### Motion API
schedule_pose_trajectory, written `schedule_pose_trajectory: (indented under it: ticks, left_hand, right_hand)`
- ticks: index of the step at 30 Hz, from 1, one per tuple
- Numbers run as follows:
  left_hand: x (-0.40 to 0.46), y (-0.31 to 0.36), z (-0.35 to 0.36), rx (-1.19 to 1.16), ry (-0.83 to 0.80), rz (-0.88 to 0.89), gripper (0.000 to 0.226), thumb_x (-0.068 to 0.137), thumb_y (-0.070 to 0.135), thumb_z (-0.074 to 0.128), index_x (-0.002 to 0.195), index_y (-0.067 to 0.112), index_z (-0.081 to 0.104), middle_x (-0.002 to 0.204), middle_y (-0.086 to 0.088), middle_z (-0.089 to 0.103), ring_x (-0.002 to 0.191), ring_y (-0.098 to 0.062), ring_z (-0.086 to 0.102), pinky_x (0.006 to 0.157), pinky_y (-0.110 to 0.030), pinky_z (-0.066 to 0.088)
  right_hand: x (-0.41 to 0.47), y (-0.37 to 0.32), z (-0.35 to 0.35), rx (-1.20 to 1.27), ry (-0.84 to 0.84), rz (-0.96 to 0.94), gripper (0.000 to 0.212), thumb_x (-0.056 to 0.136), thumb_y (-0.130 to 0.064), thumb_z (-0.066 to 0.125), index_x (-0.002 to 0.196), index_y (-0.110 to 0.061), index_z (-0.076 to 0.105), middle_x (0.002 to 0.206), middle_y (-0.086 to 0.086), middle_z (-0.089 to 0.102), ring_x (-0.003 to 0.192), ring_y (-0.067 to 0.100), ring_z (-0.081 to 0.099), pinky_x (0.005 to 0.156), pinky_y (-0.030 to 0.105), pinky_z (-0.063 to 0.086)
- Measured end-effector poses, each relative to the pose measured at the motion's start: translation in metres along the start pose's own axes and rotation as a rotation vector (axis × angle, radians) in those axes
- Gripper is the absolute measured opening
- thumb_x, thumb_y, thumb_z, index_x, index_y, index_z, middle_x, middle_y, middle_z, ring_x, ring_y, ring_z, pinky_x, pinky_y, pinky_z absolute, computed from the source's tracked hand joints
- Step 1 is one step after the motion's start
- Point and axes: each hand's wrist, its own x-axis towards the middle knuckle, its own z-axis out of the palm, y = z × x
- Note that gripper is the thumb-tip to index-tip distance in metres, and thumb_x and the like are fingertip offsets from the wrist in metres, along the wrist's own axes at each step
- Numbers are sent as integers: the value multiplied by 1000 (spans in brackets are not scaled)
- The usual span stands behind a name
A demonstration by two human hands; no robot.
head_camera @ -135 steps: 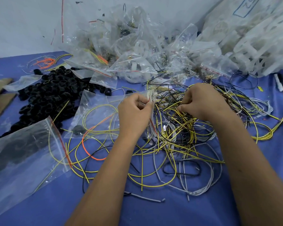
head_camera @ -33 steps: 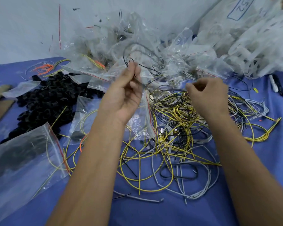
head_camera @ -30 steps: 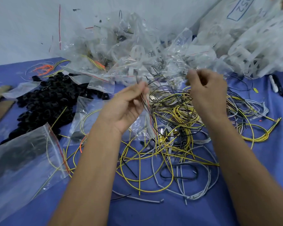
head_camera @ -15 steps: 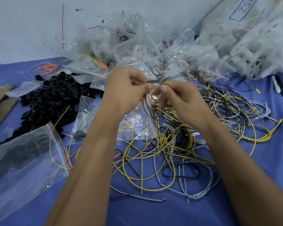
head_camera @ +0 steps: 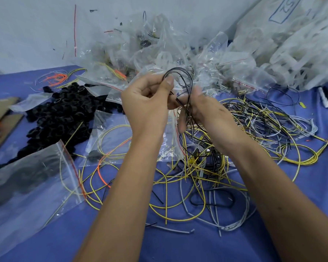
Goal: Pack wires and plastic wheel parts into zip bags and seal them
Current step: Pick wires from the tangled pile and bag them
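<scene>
Black wires (head_camera: 180, 76), lying in the tangle at 3 o'clock a few seconds ago, are now lifted and folded into a loop above the wire pile (head_camera: 235, 148). That suggests a bundle nearly ready for bagging. The left hand (head_camera: 146, 103) pinches the loop under its thumb; the right hand (head_camera: 203, 110), blurred, curls round the trailing strands. An open zip bag (head_camera: 110, 137) waits at 7 o'clock of the hands.

Bare forearms, sleeveless, no jewellery
</scene>
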Motion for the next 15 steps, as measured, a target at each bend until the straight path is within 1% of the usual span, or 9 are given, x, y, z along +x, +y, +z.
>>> schedule_pose_trajectory:
  ticks: [1,2,3,5,7,8,10,13,15]
  left_hand:
    - [-1,-4,-2,42,-7,16,8,90,-1,73,83,2,72,64,-3,67,51,-8,64,55,-24,55]
    - [-2,-8,-4,89,-13,30,7,90,1,74,83,3,73,65,-3,69,54,-9,66,58,-26,56]
    - [-4,-12,-6,126,-16,34,7,89,3,76,82,5,74,66,-3,71,57,-11,68,60,-28,57]
    - [-8,-20,-10,156,-14,19,7,88,6,78,81,8,75,70,-8,73,64,-18,69,65,-35,59]
    - [-11,-26,-13,135,5,-18,7,87,7,78,81,7,75,73,-13,74,69,-25,71,68,-39,60]
    - [-12,-28,-14,88,16,-53,7,88,5,78,82,7,75,73,-12,74,69,-26,72,67,-38,61]
    - [-13,-30,-15,-7,36,-124,9,89,2,76,81,7,74,70,-8,74,64,-19,71,63,-28,58]
    - [-14,-30,-15,-4,9,-142,8,91,5,76,83,7,74,68,-4,72,58,-13,66,59,-22,55]
    - [-15,-34,-16,61,-9,-155,18,96,17,72,82,5,71,68,-4,70,58,-11,63,57,-24,53]
  right_hand:
    - [2,1,0,45,19,30,65,94,-73,25,103,-33,75,68,8,71,68,15,65,79,38,46]
    - [2,2,0,119,22,32,64,90,-77,32,105,-31,74,64,9,68,65,21,65,76,41,48]
    - [1,3,0,176,13,16,59,89,-75,41,108,-26,70,61,9,65,60,24,63,68,37,48]
    - [-2,7,2,191,-13,-6,49,89,-57,62,116,-17,61,59,6,59,48,24,56,50,27,44]
    - [-4,8,7,143,-18,0,35,92,-38,70,114,-12,60,57,4,49,44,18,44,42,23,37]
    - [-4,8,7,133,0,1,28,95,-30,68,111,-8,61,57,2,44,45,15,38,41,22,34]
    - [-3,6,5,123,73,-5,20,102,-20,60,102,0,63,56,0,38,46,12,31,42,22,25]
    - [-3,3,2,113,163,-10,25,106,-18,53,88,-6,67,55,2,32,47,12,25,49,34,16]
    - [-2,-1,1,311,179,-2,27,108,-17,47,90,-7,64,56,2,31,47,13,23,51,34,14]
